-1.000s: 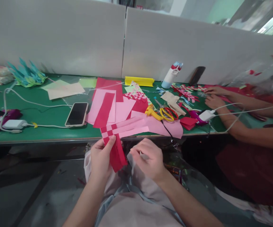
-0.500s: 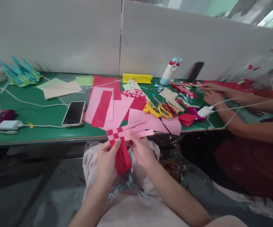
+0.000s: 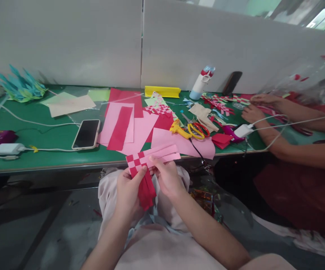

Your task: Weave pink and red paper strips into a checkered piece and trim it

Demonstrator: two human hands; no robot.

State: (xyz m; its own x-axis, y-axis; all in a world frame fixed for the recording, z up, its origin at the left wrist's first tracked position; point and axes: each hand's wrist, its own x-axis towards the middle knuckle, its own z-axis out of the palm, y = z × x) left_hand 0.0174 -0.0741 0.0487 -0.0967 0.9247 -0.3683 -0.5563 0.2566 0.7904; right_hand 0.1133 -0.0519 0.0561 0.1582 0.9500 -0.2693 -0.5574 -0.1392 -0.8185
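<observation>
Above my lap I hold a woven paper piece (image 3: 135, 160) with a red and pink checkered corner. Its loose pink strips (image 3: 166, 152) point right, and its red strips (image 3: 147, 190) hang downward. My left hand (image 3: 127, 191) is closed on the lower left of the weave, thumb on top near the checks. My right hand (image 3: 168, 178) pinches the pink strips just right of the checks, thumb above and fingers beneath. The fingertips of both hands nearly meet, and parts of the strips are hidden behind them.
On the green table (image 3: 52, 138) lie a phone (image 3: 86, 134), red and pink paper sheets (image 3: 142, 127), a yellow glue gun (image 3: 179, 129) and scissors (image 3: 197, 130). A bottle (image 3: 201, 84) stands behind. At right, another person's hands (image 3: 253, 112) work with paper strips. White cables (image 3: 52, 149) cross the table.
The loose pink strips have come closer together and lie flatter. The red strips hang closer together, where one bowed outward before. My right thumb has shifted slightly up and left.
</observation>
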